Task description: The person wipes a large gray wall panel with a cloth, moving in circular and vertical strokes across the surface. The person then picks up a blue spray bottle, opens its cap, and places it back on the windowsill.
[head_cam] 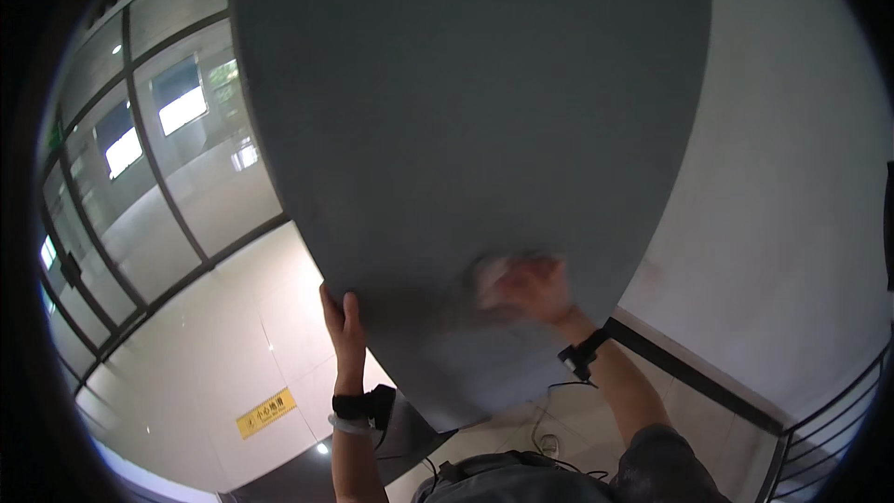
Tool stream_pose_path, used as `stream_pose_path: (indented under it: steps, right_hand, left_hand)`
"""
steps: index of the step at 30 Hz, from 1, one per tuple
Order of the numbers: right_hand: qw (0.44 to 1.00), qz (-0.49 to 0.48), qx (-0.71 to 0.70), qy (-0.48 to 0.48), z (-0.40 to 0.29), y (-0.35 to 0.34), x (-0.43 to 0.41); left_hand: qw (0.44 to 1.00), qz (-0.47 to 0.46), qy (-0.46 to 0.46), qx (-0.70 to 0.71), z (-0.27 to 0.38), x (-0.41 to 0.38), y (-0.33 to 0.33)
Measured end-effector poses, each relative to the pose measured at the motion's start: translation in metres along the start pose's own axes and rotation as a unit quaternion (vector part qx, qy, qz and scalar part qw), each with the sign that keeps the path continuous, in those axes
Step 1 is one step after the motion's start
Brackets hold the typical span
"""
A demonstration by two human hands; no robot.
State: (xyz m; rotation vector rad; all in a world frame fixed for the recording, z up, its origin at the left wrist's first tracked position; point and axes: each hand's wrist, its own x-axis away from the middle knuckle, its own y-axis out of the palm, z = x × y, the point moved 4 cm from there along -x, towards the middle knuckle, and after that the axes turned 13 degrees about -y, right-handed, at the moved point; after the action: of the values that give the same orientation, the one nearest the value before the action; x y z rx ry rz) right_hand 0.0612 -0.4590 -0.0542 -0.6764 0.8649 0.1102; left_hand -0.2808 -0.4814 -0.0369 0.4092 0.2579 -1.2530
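A large flat dark grey panel (461,140), probably a door leaf, stands upright before me and fills the middle of the view. My left hand (346,328) grips its left edge low down, with the thumb on the near face and fingers at the edge. My right hand (527,286) is against or just in front of the panel's lower face, right of the left hand. It is blurred by motion, and a pale patch lies at its fingers; whether that is a cloth or only the hand cannot be made out. Both wrists carry black straps.
A dark-framed glass partition (167,147) runs along the left. A yellow floor sticker (267,413) with writing lies on the pale tiles. On the right are a white wall (775,175) with a dark skirting board (698,377) and a metal railing (831,419). A thin cable (538,419) hangs near my body.
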Motion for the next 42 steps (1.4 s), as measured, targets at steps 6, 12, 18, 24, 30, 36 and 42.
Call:
stream_pose_path:
  steps: [6,12,18,24,30,36,42]
  right_hand:
    - [0.875,0.182,0.198,0.402,0.098,-0.048,0.058]
    - [0.979,0.131,0.046,0.150,0.023,-0.004,0.046]
    - [0.975,0.133,0.095,0.153,0.157,-0.082,0.067]
    - [0.892,0.205,0.070,0.396,0.193,-0.059,0.162]
    - [0.851,0.206,-0.132,0.465,0.165,-0.008,0.219]
    - [0.838,0.329,-0.154,0.408,0.323,-0.080,0.163]
    - [0.733,0.338,-0.298,0.510,0.300,-0.030,0.208]
  left_hand:
    - [0.991,0.126,-0.032,0.038,-0.028,-0.002,0.013]
    - [0.948,0.268,0.079,-0.153,0.002,0.022,0.031]
    - [0.852,0.302,0.224,-0.364,0.026,0.052,0.133]
    - [0.794,0.103,0.356,-0.483,0.008,0.074,0.268]
    - [0.726,0.007,0.418,-0.546,-0.016,0.027,0.353]
    - [0.703,0.049,0.411,-0.578,-0.041,0.030,0.418]
    - [0.658,0.110,0.459,-0.588,-0.036,0.031,0.398]
